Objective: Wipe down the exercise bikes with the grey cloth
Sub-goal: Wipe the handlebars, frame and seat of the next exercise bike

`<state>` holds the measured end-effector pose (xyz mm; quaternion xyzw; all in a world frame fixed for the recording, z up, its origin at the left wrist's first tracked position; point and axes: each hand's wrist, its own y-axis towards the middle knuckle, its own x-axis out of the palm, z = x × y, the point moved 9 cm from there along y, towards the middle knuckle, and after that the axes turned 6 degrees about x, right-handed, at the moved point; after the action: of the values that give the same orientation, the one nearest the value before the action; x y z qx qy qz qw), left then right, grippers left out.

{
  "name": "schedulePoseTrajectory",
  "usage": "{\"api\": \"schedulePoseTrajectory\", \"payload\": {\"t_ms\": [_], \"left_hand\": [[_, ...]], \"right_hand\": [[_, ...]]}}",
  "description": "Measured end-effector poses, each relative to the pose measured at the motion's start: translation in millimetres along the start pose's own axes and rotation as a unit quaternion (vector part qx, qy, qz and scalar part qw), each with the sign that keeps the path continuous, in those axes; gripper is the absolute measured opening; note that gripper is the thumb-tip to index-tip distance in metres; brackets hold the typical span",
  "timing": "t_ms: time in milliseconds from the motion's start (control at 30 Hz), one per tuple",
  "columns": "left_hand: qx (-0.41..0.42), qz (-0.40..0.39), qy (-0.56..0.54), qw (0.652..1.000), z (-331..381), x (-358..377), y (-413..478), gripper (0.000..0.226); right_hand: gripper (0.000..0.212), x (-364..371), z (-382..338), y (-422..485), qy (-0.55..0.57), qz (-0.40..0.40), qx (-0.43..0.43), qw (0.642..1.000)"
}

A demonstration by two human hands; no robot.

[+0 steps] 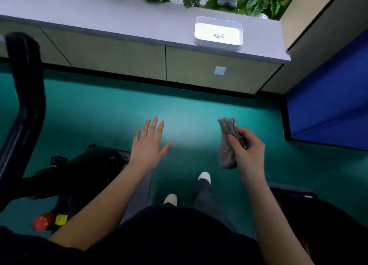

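Grey cloth (pixel 229 143) is being pinched bunched between right hand (pixel 249 147) thumb and fingers, left hand (pixel 149 145) being held empty, fingers spread, black exercise bike (pixel 23 109), blurred, left of them.

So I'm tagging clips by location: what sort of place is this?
Probably a small indoor gym or fitness room: a black exercise bike stands on green sports flooring, a blue mat leans at the right, and the right hand holds a grey cloth.
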<state>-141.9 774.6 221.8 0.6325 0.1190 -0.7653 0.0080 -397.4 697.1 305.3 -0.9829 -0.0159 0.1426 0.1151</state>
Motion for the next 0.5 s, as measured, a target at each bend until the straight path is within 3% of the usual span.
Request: {"api": "schedulePoseTrajectory", "payload": {"t_ms": [267, 500], "left_hand": [[-0.08, 0.019, -0.01, 0.997, 14, -16, 108, 0.075], [-0.134, 0.021, 0.006, 0.991, 32, -31, 193, 0.077]], "right_hand": [[0.022, 25, -40, 138, -0.009, -0.095, -0.032, 0.995], [0.02, 17, -75, 265, -0.009, -0.129, -0.025, 0.991]]}}
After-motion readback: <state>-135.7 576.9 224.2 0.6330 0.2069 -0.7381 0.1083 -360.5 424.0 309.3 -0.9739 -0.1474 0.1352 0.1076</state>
